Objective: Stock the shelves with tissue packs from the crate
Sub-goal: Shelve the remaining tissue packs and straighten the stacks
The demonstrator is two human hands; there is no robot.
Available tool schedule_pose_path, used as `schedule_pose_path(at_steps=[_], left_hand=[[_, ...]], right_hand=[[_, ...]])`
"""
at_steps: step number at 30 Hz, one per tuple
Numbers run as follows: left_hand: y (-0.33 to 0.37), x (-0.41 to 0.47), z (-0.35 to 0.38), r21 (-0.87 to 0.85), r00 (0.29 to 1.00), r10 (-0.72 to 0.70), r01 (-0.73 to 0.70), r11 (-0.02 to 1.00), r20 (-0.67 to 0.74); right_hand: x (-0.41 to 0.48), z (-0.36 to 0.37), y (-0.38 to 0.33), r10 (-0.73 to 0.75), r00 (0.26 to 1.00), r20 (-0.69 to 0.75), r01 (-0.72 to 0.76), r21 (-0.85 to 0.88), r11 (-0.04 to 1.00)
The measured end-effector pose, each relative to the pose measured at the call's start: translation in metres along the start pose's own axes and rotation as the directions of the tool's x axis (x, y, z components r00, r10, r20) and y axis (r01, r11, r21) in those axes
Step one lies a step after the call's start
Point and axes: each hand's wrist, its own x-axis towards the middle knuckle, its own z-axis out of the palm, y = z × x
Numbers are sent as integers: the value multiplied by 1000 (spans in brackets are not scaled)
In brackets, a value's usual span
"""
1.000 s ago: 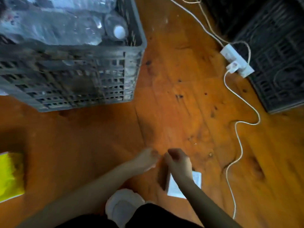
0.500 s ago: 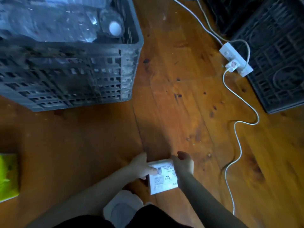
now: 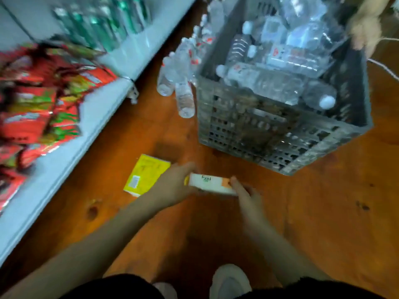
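Glossy wooden floor (image 3: 323, 212); perforated grey plastic crate (image 3: 280, 134); clear plastic bottles (image 3: 269, 76).

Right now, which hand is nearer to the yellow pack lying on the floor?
Left. The left hand grips the white tissue pack right beside the yellow pack; the right hand holds the white pack's far end, farther away.
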Motion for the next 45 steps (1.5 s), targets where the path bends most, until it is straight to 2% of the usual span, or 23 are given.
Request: schedule_pose_path(at_steps=[3,5,6,10,12,15,19,21,25,28,31,33,37,41,43,45], left_hand=[[-27,-27,-43,-23,970,-15,10,1000,-241],[-38,-46,-73,-105,942,-78,46,993,-328],[-41,-57,-87,-145,934,-100,53,988,-343],[-45,-93,-135,-280,892,-217,108,954,-397],[-46,-107,-155,-251,849,-251,146,957,-464],[-40,-122,-185,-179,807,-229,154,972,-544],[-20,-138,-214,-374,830,-262,70,925,-493],[-18,-151,-228,-463,805,-262,-18,886,-532],[-24,-195,-265,-466,645,-259,-171,868,-719],[-26,-241,-298,-493,492,-335,-235,838,-804],[-32,-286,-331,-482,285,-403,-311,819,-869],[-39,-316,-349,-472,130,-455,-333,817,-881],[-56,-380,-378,-479,-103,-532,-320,818,-840],[-77,-446,-408,-475,-208,-522,-237,848,-827],[-89,-476,-422,-492,-249,-519,-164,855,-818],[-105,-500,-436,-539,-277,-544,-100,836,-792]], right_hand=[[-9,54,-27,125,954,271,-123,-24,992],[-16,90,-45,97,901,423,-153,101,983],[-23,105,-55,61,888,455,-142,147,979],[-49,144,-84,-103,873,478,7,199,980],[-60,154,-96,-202,836,510,132,171,976],[-78,167,-113,-317,722,614,321,108,941],[-113,191,-136,-409,576,708,480,113,870],[-130,208,-145,-447,526,723,511,152,846],[-173,253,-155,-491,462,739,464,270,844],[-215,293,-151,-513,389,766,413,353,840],[-264,323,-139,-474,242,847,414,352,840],[-298,343,-132,-444,163,881,360,366,858],[-365,387,-135,-419,91,903,144,404,903],[-427,444,-150,-319,118,940,71,313,947],[-455,474,-154,-285,123,951,120,271,955],[-479,501,-154,-247,86,965,206,226,952]])
